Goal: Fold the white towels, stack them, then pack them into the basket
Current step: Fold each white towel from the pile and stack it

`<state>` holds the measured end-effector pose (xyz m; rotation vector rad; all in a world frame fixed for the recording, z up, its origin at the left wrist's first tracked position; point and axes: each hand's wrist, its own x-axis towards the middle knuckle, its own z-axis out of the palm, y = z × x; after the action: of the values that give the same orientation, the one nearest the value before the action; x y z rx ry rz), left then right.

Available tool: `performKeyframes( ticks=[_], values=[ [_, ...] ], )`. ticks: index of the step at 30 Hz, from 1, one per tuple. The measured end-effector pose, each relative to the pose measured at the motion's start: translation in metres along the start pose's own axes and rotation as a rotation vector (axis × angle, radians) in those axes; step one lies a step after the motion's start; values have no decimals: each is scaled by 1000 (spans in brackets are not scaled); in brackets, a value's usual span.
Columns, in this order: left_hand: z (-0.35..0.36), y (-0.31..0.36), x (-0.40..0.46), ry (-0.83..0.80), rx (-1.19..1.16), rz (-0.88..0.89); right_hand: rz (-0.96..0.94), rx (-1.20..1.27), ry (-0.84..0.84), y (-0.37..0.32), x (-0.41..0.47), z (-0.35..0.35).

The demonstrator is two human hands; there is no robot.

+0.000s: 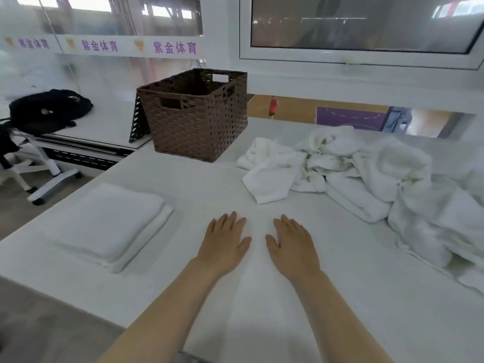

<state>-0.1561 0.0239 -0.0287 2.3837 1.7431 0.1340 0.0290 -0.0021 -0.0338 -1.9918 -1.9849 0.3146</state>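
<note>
My left hand (pixel 224 243) and my right hand (pixel 292 247) lie flat, fingers straight, side by side on a white towel (pixel 258 297) spread on the white table (pixel 188 179) in front of me. To the left lies a stack of folded white towels (pixel 112 224). A heap of unfolded white towels (pixel 366 174) covers the table's right side. The brown woven basket (pixel 199 116) stands at the back of the table, left of centre, and what its inside holds is hidden.
Left of the table a second white desk (pixel 104 127) carries a black bag (pixel 47 111). A white chair base (pixel 52 179) stands on the floor below it. A window wall (pixel 361 61) runs behind the table.
</note>
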Motion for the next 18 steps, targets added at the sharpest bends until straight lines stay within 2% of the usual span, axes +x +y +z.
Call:
performKeyframes(
  ticks=[8,12,15,18],
  values=[
    [11,6,65,150,-93,-102,-41,-46,72,13,35,10],
    [14,7,104,206,-165,-140,-29,66,128,15,57,9],
    [14,12,121,253,-285,-96,-30,153,131,17,74,7],
    [8,16,130,267,-554,-81,-87,168,154,18,94,10]
  ],
)
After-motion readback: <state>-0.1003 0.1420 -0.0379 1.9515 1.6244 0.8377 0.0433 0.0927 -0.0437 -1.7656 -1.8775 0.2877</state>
